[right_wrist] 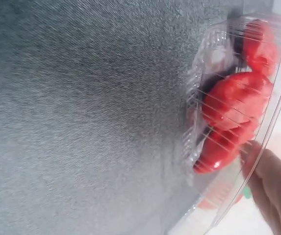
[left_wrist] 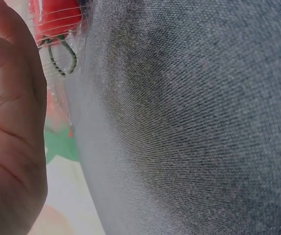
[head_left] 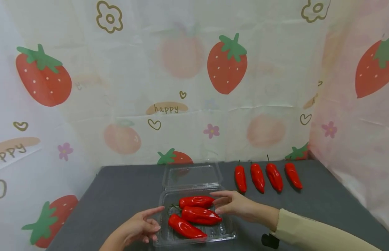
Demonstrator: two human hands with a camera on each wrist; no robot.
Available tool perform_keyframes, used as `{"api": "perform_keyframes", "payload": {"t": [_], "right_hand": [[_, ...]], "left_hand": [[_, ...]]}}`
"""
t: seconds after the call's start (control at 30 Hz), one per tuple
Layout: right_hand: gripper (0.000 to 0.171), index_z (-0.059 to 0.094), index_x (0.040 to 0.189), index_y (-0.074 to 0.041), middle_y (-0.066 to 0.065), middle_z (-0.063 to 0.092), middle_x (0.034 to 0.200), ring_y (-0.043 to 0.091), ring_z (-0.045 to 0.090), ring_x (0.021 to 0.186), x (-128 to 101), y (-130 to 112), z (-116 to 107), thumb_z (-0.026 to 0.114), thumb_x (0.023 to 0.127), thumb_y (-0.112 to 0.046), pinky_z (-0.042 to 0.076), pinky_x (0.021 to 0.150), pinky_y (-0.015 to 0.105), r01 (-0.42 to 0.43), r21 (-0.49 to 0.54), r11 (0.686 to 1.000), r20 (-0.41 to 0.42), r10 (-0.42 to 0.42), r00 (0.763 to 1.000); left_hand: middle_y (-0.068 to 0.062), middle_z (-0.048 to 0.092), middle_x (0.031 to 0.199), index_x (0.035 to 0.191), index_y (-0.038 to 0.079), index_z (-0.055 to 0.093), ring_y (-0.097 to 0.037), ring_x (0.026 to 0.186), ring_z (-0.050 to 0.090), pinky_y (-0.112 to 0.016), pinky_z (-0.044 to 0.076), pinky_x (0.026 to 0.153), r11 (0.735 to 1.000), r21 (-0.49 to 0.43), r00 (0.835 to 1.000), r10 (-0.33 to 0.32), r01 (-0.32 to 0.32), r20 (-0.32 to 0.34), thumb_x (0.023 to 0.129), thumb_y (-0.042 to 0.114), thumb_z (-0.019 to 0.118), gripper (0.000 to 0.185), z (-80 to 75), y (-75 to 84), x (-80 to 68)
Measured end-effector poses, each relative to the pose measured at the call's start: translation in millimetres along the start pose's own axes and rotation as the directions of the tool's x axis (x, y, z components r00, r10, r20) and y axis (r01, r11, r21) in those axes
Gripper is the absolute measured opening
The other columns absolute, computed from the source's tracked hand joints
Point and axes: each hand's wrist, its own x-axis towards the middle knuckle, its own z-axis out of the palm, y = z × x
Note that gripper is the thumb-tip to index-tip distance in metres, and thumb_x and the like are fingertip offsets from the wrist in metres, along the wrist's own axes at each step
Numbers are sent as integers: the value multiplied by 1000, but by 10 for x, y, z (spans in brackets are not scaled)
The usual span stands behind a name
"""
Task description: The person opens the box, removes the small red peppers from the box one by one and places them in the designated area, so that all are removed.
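Peppers (head_left: 200, 215) are lying in box (head_left: 221, 230) | seeming light, slippery, suiting mid-body grip | left hand (head_left: 138, 225) pointing beside box; right hand (head_left: 234, 205) reaching over box's right rim, fingers parted

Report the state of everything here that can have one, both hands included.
Box: open, with three peppers inside
Lid: swung back, away from the person
Peppers in the box: lying side by side
Peppers on the table: four, lying apart in a row, stems pointing away
Left hand: holding nothing, index finger extended at the box's left rim
Right hand: fingers at the far pepper's end, contact unclear
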Motion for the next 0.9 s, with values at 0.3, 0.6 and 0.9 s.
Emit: {"api": "perform_keyframes", "payload": {"t": [0.3,0.6,0.9], "right_hand": [[57,49,140,2,20,59,124,28,57,110,177,-11,138,69,87,-2,48,93,48,-53,-72,996,-52,49,997],[55,56,136,-2,17,60,119,30,56,109,303,26,228,72,83,0,49,91,49,-128,-157,979,-99,113,989],[54,60,133,-5,16,60,114,31,55,105,398,47,298,74,81,2,49,90,51,-178,-203,963,-131,154,979]], "left_hand": [[-1,63,80,153,-2,19,-7,62,64,-16,47,51,1000,-14,1000,8,-8,1,92,-2,60,73,-6,-8,10],[-1,64,80,153,-2,19,-7,62,64,-16,47,51,1000,-27,1000,-6,6,1,93,-2,59,72,1,0,6],[-1,64,80,153,-3,20,-7,62,64,-16,47,51,1000,-18,1000,4,-4,0,93,-2,59,72,3,-4,2]]}}
